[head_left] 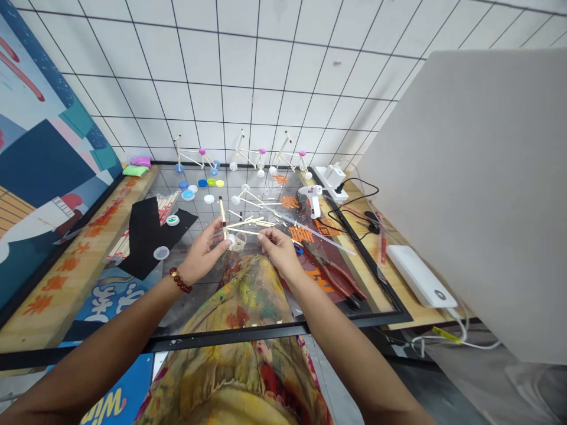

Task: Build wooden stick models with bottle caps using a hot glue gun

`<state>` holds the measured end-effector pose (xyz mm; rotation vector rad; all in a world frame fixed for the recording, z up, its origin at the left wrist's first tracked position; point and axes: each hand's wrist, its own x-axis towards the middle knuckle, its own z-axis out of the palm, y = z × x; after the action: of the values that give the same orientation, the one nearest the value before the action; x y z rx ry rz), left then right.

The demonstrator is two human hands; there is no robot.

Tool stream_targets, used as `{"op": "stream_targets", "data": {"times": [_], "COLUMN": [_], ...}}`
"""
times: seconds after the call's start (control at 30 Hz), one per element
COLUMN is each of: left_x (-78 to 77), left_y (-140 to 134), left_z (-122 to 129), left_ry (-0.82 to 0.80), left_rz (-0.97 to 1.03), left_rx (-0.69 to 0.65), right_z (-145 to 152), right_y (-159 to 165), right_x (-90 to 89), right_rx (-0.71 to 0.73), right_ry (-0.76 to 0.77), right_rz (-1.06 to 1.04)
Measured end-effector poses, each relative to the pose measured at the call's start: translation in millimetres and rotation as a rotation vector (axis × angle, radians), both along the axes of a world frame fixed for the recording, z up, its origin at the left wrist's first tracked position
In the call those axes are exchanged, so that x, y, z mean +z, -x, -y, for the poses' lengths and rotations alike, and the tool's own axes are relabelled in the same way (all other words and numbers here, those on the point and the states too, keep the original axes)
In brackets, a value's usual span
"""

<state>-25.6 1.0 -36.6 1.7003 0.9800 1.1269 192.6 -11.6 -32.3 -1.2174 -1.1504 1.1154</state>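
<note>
My left hand [204,252] grips a small stick frame [222,213] with dark bands, held upright, with a white bottle cap [231,240] at its foot. Between the fingertips of my right hand [280,251] is the end of a thin wooden stick [243,231], whose other end meets the frame. Whether they are joined there, I cannot tell. Just beyond the hands lie several loose cut sticks [261,222]. A partly built stick piece with white caps [245,192] rests behind them.
Three stick models with cap wheels [241,152] stand along the tiled wall. Coloured caps [202,183] and black sheets [144,236] lie left. At right are a white glue gun [312,199], a clear glue stick [323,237], red-handled pliers [339,277], a power strip [332,183] and cables.
</note>
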Motion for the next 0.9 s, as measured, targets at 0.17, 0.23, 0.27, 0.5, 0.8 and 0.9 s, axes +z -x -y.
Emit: {"op": "stream_targets", "data": {"times": [0.17,0.23,0.27,0.5,0.8,0.9], "left_x": [-0.8,-0.6,-0.5,-1.4,5.5,5.1], "left_y": [0.2,-0.4,-0.7,-0.9,-3.1,-3.5], "left_z": [0.6,0.9,1.0,0.0,2.7,2.5], "left_ry": [-0.003,-0.004,-0.001,0.038,0.031,0.034], "left_rz": [-0.021,-0.015,-0.010,-0.007,-0.018,-0.021], "left_rx": [-0.005,-0.005,-0.008,-0.007,-0.012,-0.009], "right_z": [-0.7,-1.0,-1.1,-2.0,-3.1,-3.1], "right_y": [-0.4,-0.7,-0.9,-1.3,-0.3,-0.2], "right_x": [-2.2,-3.5,-4.0,-5.4,-6.1,-5.5], "right_rx": [0.004,0.005,0.004,-0.001,-0.001,0.004], "right_ry": [-0.007,-0.008,-0.008,0.009,0.028,0.032], "right_rz": [-0.005,-0.004,-0.003,0.001,-0.041,-0.046]}}
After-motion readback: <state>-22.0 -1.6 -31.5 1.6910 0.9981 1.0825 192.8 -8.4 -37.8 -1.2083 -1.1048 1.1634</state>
